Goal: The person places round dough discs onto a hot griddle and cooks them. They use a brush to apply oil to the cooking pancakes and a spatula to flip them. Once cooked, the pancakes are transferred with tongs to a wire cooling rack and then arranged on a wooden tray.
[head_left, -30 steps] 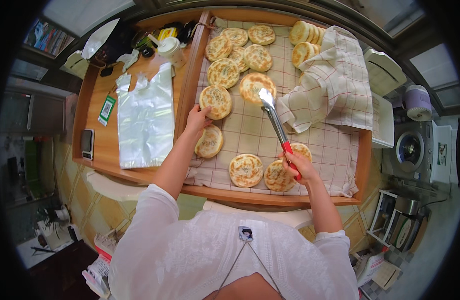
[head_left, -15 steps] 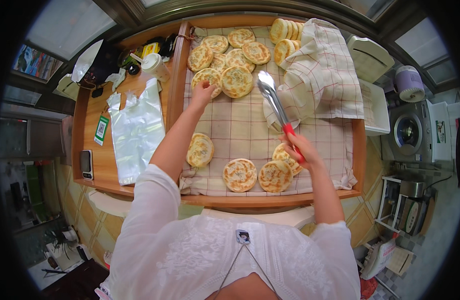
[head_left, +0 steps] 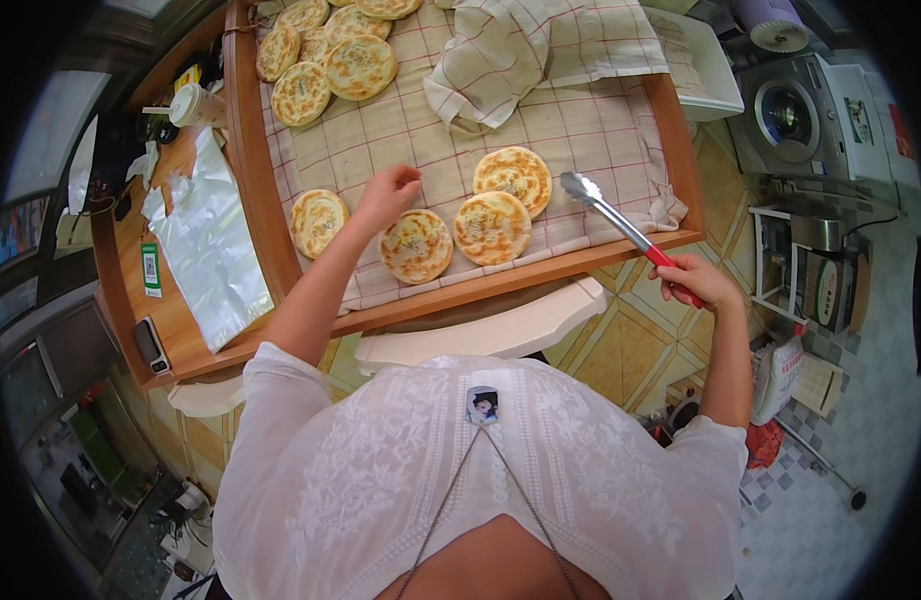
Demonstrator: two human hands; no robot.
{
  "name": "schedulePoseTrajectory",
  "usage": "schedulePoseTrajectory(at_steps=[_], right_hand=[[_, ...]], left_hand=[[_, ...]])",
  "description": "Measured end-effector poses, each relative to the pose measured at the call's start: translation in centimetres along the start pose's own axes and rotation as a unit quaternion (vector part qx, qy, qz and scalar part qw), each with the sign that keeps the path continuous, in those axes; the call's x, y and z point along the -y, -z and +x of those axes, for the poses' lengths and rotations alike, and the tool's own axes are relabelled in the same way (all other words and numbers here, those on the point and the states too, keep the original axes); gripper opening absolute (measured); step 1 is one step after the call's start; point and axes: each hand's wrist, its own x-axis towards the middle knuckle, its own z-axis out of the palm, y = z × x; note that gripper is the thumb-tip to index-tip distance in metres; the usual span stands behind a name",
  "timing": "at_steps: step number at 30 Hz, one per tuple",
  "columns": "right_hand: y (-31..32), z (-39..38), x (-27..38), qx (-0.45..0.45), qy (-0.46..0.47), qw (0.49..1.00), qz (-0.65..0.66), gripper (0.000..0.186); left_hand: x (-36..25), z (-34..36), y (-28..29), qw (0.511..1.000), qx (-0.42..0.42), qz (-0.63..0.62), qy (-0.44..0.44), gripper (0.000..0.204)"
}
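My left hand [head_left: 389, 192] hovers with curled fingers over the checked cloth [head_left: 401, 130], just above a round golden flatbread [head_left: 416, 245]. Three more flatbreads lie near the front edge: one to the left [head_left: 319, 221], two to the right [head_left: 493, 226] [head_left: 514, 177]. My right hand [head_left: 693, 283] is out past the tray's right corner, shut on the red handle of metal tongs [head_left: 616, 224]; their tips are together and hold nothing, above the cloth's right edge. Several flatbreads are piled at the far left of the tray [head_left: 331, 55].
The wooden tray [head_left: 249, 160] has a raised rim. Left of it, a wooden counter carries a clear plastic bag [head_left: 209, 250], a white cup [head_left: 192, 104] and a phone [head_left: 151, 345]. A folded checked cloth [head_left: 521, 50] lies at the back. A washing machine [head_left: 811, 115] stands on the right.
My left hand has come back from the far pile to the near breads. My right hand with the tongs has swung out to the right, off the tray. The view has shifted nearer.
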Motion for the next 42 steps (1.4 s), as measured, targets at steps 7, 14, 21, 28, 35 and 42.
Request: schedulePoseTrajectory(at_steps=[7,14,21,28,35,42], right_hand=[[0.5,4.7,1.5,0.122,-0.014,0.992,0.002,0.024],[0.8,5.6,3.5,0.079,0.021,0.991,-0.102,0.025],[-2.7,6.0,10.7,0.057,0.115,0.992,0.0,0.02],[-11.6,18.4,20.6,0.083,0.17,0.956,0.225,0.035],[-14.6,28.1,24.7,0.177,0.168,0.893,0.379,0.034],[-15.4,31.3,25.6,0.18,0.196,0.872,0.41,0.032]], left_hand=[[-6.3,-0.2,-5.7,0.991,0.127,0.008,0.031,0.059],[-1.1,2.6,-1.7,0.995,0.005,-0.087,0.048,0.057],[0.5,12.8,6.9,0.816,-0.429,-0.354,0.158,0.043],[-3.6,13.6,8.9,0.792,-0.291,-0.508,0.172,0.033],[-3.9,17.8,21.0,0.74,-0.301,-0.594,0.095,0.032],[-2.7,24.0,29.5,0.678,-0.386,-0.609,0.144,0.041]])
